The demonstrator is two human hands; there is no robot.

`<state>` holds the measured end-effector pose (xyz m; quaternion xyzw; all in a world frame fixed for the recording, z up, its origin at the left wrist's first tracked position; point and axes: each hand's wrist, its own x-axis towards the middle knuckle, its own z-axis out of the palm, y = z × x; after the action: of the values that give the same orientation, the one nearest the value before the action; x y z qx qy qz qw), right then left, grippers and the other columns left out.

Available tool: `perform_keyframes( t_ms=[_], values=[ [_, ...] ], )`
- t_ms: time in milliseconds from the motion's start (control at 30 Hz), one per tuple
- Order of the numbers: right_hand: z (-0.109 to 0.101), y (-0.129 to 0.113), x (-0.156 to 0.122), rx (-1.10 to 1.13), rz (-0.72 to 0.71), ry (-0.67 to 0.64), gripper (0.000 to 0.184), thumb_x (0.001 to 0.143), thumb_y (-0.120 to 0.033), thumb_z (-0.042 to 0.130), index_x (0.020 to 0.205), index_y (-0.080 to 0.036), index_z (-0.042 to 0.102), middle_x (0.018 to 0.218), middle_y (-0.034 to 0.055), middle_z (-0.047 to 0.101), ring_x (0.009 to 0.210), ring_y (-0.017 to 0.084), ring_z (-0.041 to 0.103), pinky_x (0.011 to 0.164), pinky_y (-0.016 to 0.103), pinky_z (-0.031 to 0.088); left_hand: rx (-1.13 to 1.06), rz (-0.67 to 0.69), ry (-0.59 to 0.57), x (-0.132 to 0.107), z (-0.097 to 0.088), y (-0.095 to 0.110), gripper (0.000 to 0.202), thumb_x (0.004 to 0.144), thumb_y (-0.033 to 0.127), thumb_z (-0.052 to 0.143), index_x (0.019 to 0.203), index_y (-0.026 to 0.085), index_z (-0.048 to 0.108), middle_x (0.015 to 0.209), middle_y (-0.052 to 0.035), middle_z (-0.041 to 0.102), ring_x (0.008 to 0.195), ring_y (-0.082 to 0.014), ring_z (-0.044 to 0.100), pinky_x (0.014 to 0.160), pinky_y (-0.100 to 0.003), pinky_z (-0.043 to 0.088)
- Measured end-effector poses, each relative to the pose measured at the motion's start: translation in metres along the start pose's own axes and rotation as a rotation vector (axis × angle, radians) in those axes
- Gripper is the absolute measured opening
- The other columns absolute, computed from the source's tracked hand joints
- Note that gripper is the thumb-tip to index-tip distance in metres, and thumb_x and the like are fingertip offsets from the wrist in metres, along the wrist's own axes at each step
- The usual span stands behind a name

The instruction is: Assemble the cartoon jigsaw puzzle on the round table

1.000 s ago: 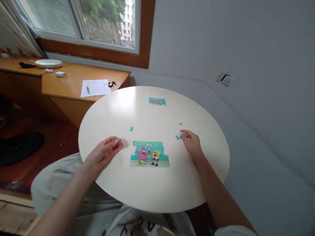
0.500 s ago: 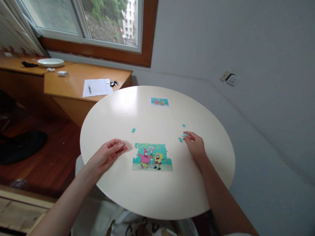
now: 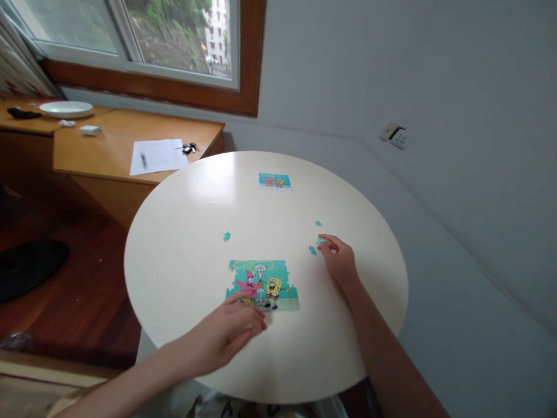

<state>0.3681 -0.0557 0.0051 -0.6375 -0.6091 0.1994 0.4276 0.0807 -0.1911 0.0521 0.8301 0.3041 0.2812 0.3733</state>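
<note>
A mostly joined cartoon jigsaw puzzle (image 3: 278,270) lies flat on the round white table (image 3: 195,261), with notches along its side edges. Over its lower left corner reaches my left hand (image 3: 230,331), palm down. Its thumb and forefinger come together near the puzzle's front edge; what they hold, if anything, is hidden. Further right, my right hand (image 3: 339,258) pinches a small teal puzzle piece (image 3: 320,240) at the tabletop. Two more loose teal pieces lie by it, one puzzle piece (image 3: 313,250) just left and another puzzle piece (image 3: 318,223) behind.
A single teal piece (image 3: 227,236) lies behind the puzzle on the left. Toward the table's far side is a small picture card (image 3: 274,180) of the same scene. Past it stands a wooden desk (image 3: 113,125) bearing paper (image 3: 159,155), keys (image 3: 188,148) and a white plate (image 3: 67,109).
My left hand has moved right, from beside the puzzle to over its lower left corner, and turned palm down. My right hand stays at the loose pieces. The view has shifted slightly.
</note>
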Motion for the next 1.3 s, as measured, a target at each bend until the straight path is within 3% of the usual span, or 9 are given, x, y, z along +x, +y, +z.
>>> perform_keyframes(
  t_ms=[100,233,367,567,767,933,1133,1300],
  values=[
    [-0.001,-0.003,-0.002,-0.002,0.012,-0.004,0.035,0.072,-0.033,0.047,0.094,-0.015,0.068,0.068,0.005,0.07,0.068,0.02,0.066,0.07,0.033,0.049,0.054,0.063,-0.112,0.009,0.014,0.001,0.019,0.09,0.011,0.042,0.095,0.02,0.058,0.112,-0.006,0.068,0.115,-0.0138,0.057,0.112,-0.034,0.027],
    [-0.001,-0.008,-0.004,0.027,0.051,0.014,0.036,0.072,-0.034,0.048,0.095,-0.015,0.068,0.068,0.0052,0.07,0.069,0.02,0.066,0.068,0.031,0.049,0.094,0.059,-0.234,0.02,0.021,-0.001,0.019,0.09,0.011,0.04,0.088,0.018,0.057,0.125,-0.0094,0.062,0.125,-0.0145,0.049,0.115,-0.037,0.021],
    [-0.002,-0.014,-0.006,0.069,0.068,0.018,0.035,0.073,-0.035,0.049,0.096,-0.015,0.068,0.068,0.0044,0.069,0.067,0.018,0.064,0.062,0.029,0.047,0.097,0.052,-0.241,0.03,0.022,-0.005,0.019,0.09,0.01,0.039,0.084,0.018,0.056,0.126,-0.0125,0.06,0.127,-0.0163,0.047,0.115,-0.04,0.022],
    [-0.001,-0.023,-0.011,0.093,0.043,0.009,0.03,0.076,-0.034,0.051,0.096,-0.018,0.068,0.07,0.0033,0.07,0.067,0.017,0.064,0.066,0.031,0.046,0.053,0.034,-0.264,0.051,0.018,-0.017,0.019,0.088,0.009,0.038,0.084,0.019,0.053,0.121,-0.0127,0.063,0.128,-0.0171,0.046,0.114,-0.043,0.023],
    [-0.004,-0.041,-0.016,0.118,-0.07,-0.062,0.025,0.08,-0.033,0.053,0.096,-0.021,0.067,0.083,0.0054,0.073,0.078,0.019,0.067,0.073,0.032,0.049,0.015,0.018,-0.171,0.077,0.019,-0.036,0.017,0.086,0.008,0.038,0.082,0.02,0.049,0.116,-0.0113,0.064,0.127,-0.019,0.047,0.113,-0.047,0.021],
    [-0.005,-0.059,0.003,0.161,-0.183,-0.205,0.02,0.079,-0.03,0.055,0.091,-0.022,0.069,0.09,0.0037,0.072,0.081,0.016,0.067,0.077,0.031,0.052,0.027,0.028,-0.142,0.097,0.017,-0.044,0.015,0.086,0.009,0.037,0.082,0.021,0.046,0.11,-0.01,0.065,0.125,-0.0195,0.049,0.113,-0.049,0.022],
    [0.029,-0.055,0.028,0.432,0.005,-0.313,0.025,0.075,-0.037,0.059,0.09,-0.018,0.067,0.077,0.0032,0.071,0.07,0.016,0.068,0.064,0.029,0.056,0.072,0.062,-0.109,0.108,0.017,-0.053,0.018,0.087,0.008,0.036,0.082,0.02,0.048,0.112,-0.0114,0.065,0.123,-0.0196,0.05,0.113,-0.048,0.024],
    [0.047,-0.049,0.023,0.361,-0.079,-0.26,0.021,0.078,-0.032,0.056,0.091,-0.02,0.068,0.085,0.0041,0.072,0.077,0.016,0.068,0.073,0.029,0.056,0.137,0.133,-0.041,0.104,0.016,-0.057,0.019,0.088,0.008,0.037,0.086,0.02,0.052,0.115,-0.0116,0.065,0.114,-0.0177,0.057,0.106,-0.039,0.038]
  ],
)
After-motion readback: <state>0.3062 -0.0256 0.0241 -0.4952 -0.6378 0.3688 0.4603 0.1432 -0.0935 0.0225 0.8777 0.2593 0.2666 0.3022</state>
